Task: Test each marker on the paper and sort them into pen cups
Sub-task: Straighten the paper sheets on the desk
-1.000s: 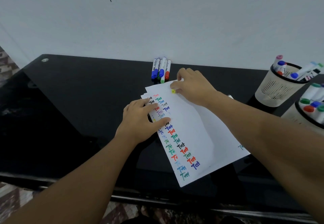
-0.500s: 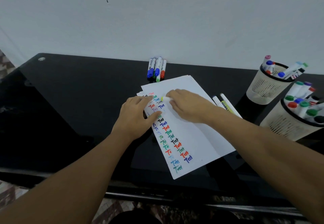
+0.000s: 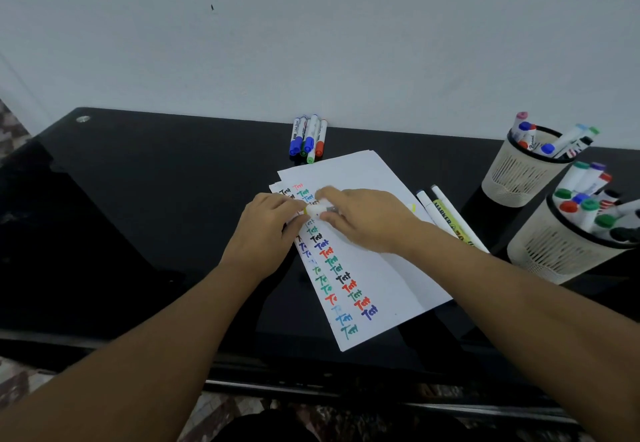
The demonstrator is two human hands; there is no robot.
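A person's left hand [image 3: 268, 225] and right hand [image 3: 360, 218] meet over a fanned stack of white paper [image 3: 374, 233] on a glossy black glass desk [image 3: 156, 216], both pinching a short white marker [image 3: 317, 211] with a yellow band, held just above the sheet's upper left corner. The step in hand appears to be uncapping or recapping that marker, the left fingers curled round one end and the right fingers round the other; which of the two cannot be told. Next, a straight pull or push along the barrel seems called for, with the thin paper kept flat. Columns of coloured "Test" marks [image 3: 346, 285] run down the sheets. Four smooth plastic markers [image 3: 308, 138] lie side by side by the wall, two slim pens [image 3: 446, 220] beside the paper, and two slotted cream pen cups [image 3: 519, 178] with black rims stand at right, bristling with capped markers.
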